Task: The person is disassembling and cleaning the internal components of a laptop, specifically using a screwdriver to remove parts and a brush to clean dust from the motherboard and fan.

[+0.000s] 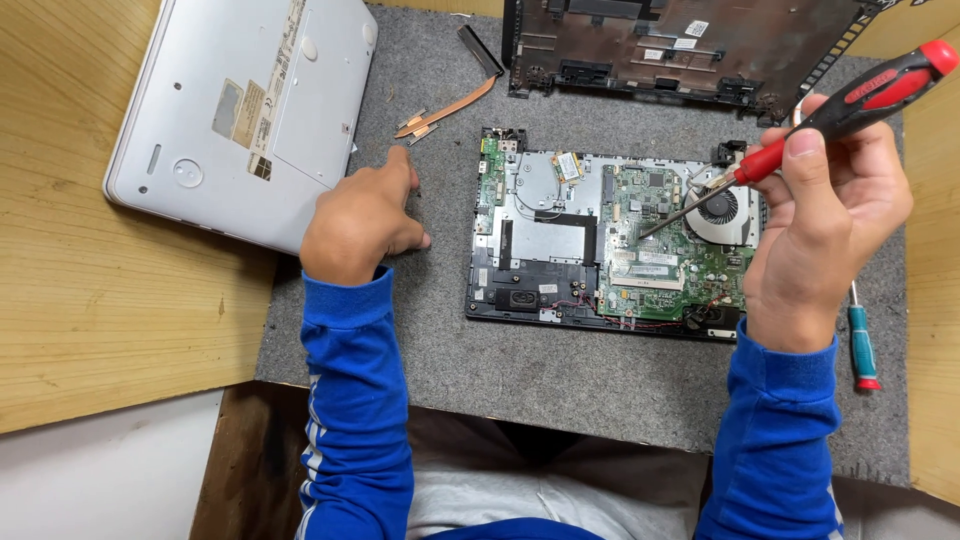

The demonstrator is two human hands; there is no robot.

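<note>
An opened laptop base [540, 250] lies on a grey felt mat [560, 380], showing its green circuit board [670, 250] and round fan [722, 212]. My right hand [820, 230] grips a red and black screwdriver [850, 100], its tip resting on the circuit board near the fan. My left hand [360, 220] rests on the mat left of the laptop base, fingers curled loosely, holding nothing visible. Both arms wear blue sleeves.
A closed silver laptop [240, 110] lies upside down at the upper left. A dark laptop cover [680, 45] sits at the top. A copper heat pipe [445, 110] lies above the base. A teal screwdriver [860, 345] lies by my right wrist. Wooden tabletop [90, 300] surrounds the mat.
</note>
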